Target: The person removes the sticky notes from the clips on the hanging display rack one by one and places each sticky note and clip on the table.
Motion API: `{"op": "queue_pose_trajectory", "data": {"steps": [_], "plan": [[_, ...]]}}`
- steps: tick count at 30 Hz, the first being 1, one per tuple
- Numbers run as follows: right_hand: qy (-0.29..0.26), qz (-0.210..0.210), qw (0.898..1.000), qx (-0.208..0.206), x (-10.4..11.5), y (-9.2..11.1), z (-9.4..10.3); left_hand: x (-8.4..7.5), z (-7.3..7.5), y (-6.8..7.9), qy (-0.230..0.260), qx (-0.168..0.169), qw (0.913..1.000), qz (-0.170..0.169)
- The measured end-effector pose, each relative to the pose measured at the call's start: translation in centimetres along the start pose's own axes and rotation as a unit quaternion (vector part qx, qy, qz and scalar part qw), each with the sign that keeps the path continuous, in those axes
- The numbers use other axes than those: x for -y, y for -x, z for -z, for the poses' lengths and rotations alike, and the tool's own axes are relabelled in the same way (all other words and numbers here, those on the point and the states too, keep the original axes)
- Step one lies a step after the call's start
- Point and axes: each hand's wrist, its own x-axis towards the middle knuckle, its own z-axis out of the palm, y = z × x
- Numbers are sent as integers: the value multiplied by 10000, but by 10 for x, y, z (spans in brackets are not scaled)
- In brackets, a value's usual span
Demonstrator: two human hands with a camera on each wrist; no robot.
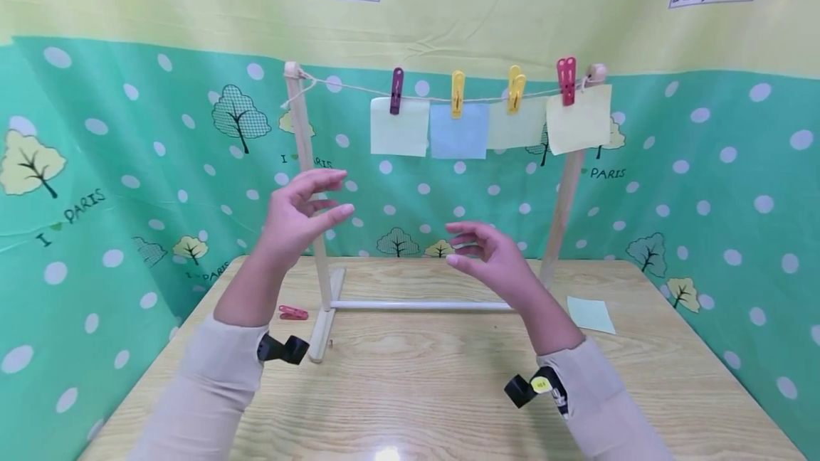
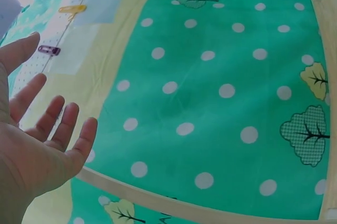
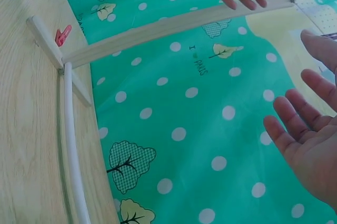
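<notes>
My left hand [image 1: 297,212] is raised by the rack's left post [image 1: 302,119], fingers loosely bent, holding nothing. Lower down and nearer the middle, my right hand [image 1: 483,255] hangs in the air with nothing in it. Behind them a string [image 1: 349,85] runs between two wooden posts. From it hang a pale green paper [image 1: 398,135] under a purple clothespin [image 1: 396,91], a blue paper [image 1: 458,137] under a yellow clothespin [image 1: 457,94], another pale paper [image 1: 517,128] with yellow clothespins [image 1: 515,94], and a cream paper [image 1: 579,123] with red clothespins [image 1: 566,80].
A red clothespin [image 1: 293,313] lies on the wooden table [image 1: 410,390] left of the rack's foot [image 1: 323,329]. At the right lies a pale green paper sheet [image 1: 591,314]. A white crossbar [image 1: 416,305] joins the posts low down. A dotted curtain [image 1: 211,155] stands behind.
</notes>
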Motion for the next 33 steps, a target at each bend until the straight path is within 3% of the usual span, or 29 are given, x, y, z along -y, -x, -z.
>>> {"op": "queue_pose_trajectory", "data": {"steps": [7,14,33], "plan": [[-155,147,9994,-266,10,-13,-5,-17,5,-21,329,-227,9991,143],[-35,208,9989,-430,23,-21,-8,-29,6,-37,273,-322,9983,394],[20,359,9970,-688,37,-43,-18,-52,-4,-64,-241,-67,9969,740]]}}
